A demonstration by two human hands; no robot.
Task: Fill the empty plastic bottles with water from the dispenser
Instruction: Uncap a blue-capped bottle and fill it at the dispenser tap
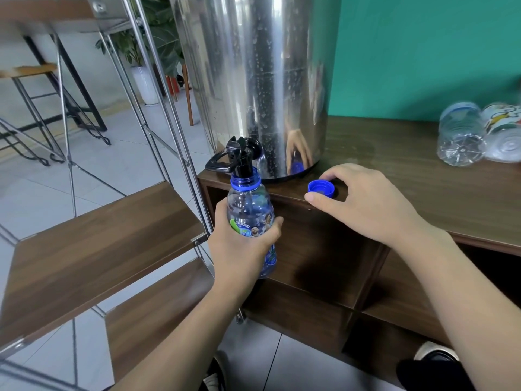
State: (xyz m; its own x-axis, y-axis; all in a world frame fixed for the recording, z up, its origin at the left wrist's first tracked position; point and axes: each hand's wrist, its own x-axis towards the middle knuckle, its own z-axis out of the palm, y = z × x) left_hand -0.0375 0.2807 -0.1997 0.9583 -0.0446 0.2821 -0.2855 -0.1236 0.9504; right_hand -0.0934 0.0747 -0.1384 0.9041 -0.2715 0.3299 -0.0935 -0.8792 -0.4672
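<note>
Left hand (239, 246) grips bottle (251, 221) labelled "30".

Dispenser (253, 80) top cut off by the upper edge. Tap (239, 155) outlet sits inside the bottle (249, 210) neck, so we can't see it. Left hand (239, 249) covers the bottle's lower label. 2 bottles (479, 134) at right are blurred, 1 clipped by the right edge; we can't read the labels.

Single head-worn wide-angle view, angled forward and down, close over both hands. Left hand (239, 246) sits low centre, right hand (363, 204) just right of it; frame edges bend. No second view.
</note>
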